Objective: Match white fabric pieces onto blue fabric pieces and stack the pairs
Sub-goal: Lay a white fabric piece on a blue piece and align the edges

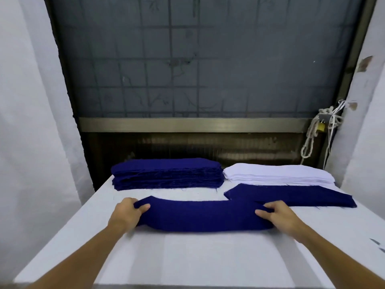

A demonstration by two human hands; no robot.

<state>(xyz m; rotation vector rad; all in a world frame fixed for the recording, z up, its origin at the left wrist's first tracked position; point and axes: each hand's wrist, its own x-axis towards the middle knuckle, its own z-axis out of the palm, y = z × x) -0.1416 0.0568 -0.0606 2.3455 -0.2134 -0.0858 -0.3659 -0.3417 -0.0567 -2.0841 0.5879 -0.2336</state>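
**Navy cloth piece, held at both ends: hazards and condition**

Hazards, as judged from this one view:
- Left end: the left hand (128,213) pinches the held blue piece (204,215), with the cloth gathered under curled fingers. If it is laid down bunched like this, a crease could go down with it and the white piece would not sit flush on top.
- Middle: the span bows between the two grips, and its near edge rests on the white table (187,259). Lowering it slack could roll that edge under.
- Right end: the right hand (279,216) also pinches the cloth between curled fingers and thumb. This end sits just beside the single blue piece (295,197) lying flat, and whether the two touch or overlap cannot be told. A sideways drag could skew the flat piece.
- Behind: the blue stack (166,174) and the white stack (279,174) stand side by side, and loose threads at their edges could snag a piece passing over them.

Condition of the held piece:
- Long and narrow, in deep navy with a coarse matte weave.
- Angled peak near its left end.
- Lies across the table's middle, in front of both stacks.
- No white piece lies on it yet, so the match is judged not begun.
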